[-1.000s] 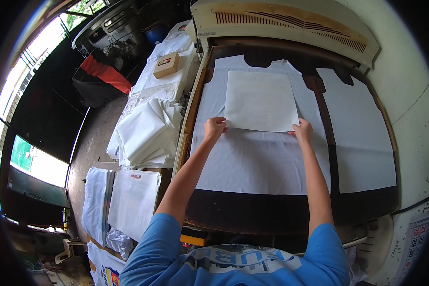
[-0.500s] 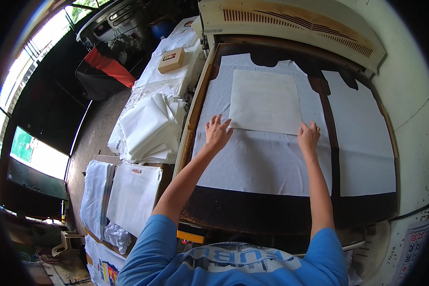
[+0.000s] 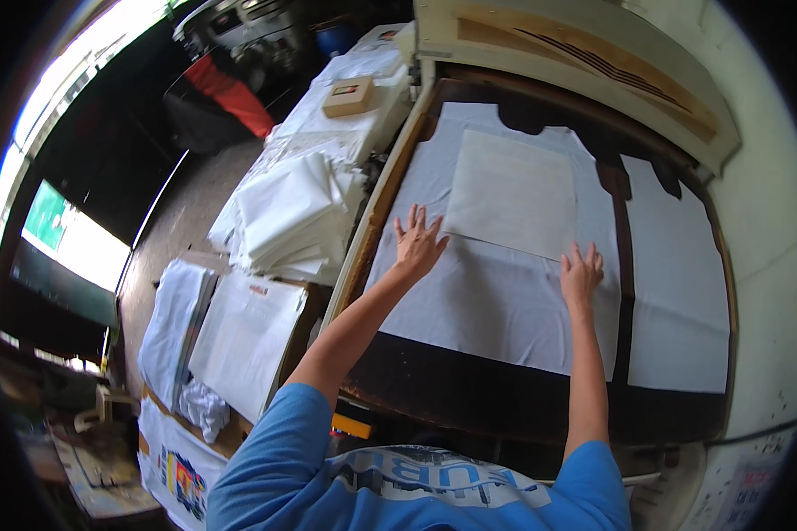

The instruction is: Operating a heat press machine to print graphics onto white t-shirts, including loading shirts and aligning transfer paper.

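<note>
A white rectangular sheet [image 3: 514,195], apparently transfer paper, lies flat on the upper part of a white cut fabric panel [image 3: 514,319] shaped like a shirt body. My left hand [image 3: 421,243], fingers spread, is by the sheet's near left corner, over the fabric. At the near right corner is my right hand [image 3: 581,276], its fingers stretched out and apart. Neither hand holds anything; whether the fingertips touch the sheet or fabric, I cannot tell. A second, narrower white panel [image 3: 677,305] lies to the right. Both panels rest on a dark flat press bed [image 3: 469,380].
A beige vented machine housing [image 3: 584,62] spans the far side of the bed. On the left, a side table carries a stack of white sheets [image 3: 288,208] and a small cardboard box [image 3: 348,96]. Nearer are folded white cloth [image 3: 175,323] and a large pale sheet [image 3: 248,341].
The view has turned slightly, shifting the scene. My fingers, earlier at the sheet's near corners, are now more spread and stretched out. The sheet keeps about the same place on the fabric.
</note>
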Available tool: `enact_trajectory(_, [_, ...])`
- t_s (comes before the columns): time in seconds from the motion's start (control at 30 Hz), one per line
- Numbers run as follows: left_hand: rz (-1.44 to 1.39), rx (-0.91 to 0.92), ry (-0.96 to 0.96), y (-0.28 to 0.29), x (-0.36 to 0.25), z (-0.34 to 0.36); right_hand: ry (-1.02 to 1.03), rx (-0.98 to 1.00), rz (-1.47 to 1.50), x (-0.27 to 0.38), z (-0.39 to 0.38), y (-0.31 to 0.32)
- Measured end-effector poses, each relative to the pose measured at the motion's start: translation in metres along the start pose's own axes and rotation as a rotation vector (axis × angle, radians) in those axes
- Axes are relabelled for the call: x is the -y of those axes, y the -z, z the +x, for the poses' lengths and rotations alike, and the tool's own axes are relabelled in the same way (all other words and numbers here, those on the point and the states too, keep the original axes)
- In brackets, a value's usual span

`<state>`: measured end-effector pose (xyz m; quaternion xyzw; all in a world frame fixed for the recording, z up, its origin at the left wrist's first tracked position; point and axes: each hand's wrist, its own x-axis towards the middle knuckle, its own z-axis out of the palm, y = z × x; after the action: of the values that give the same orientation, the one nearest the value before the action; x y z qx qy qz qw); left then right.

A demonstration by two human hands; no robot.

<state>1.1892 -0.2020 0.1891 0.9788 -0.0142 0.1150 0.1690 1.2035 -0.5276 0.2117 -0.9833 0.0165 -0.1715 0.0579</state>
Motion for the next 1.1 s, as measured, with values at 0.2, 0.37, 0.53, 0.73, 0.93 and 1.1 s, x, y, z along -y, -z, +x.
enact_trajectory(0.2, [-0.131, -0.254, 0.1, 0.04, 0.033, -0.062, 0.103, -0.184, 0.089, -0.043, -0.023, -0.01])
enact_trajectory(0.37, [-0.122, -0.449, 0.547, 0.08, 0.144, -0.19, 0.094, -0.242, 0.121, -0.061, -0.074, 0.035])
enact_trajectory(0.53, [0.019, -0.493, 1.227, 0.075, 0.259, -0.397, 0.001, -0.275, 0.175, -0.038, -0.143, 0.084])
enact_trajectory(0.73, [-0.285, -0.373, 1.799, 0.063, 0.293, -0.52, 0.061, -0.183, 0.223, 0.048, -0.188, 0.112])
enact_trajectory(0.93, [-0.518, -0.413, 1.698, 0.062, 0.302, -0.521, 0.225, -0.198, 0.237, 0.139, -0.232, 0.138])
enact_trajectory(1.1, [-0.624, -0.42, 1.595, 0.092, 0.311, -0.525, 0.272, -0.127, 0.237, 0.16, -0.272, 0.15])
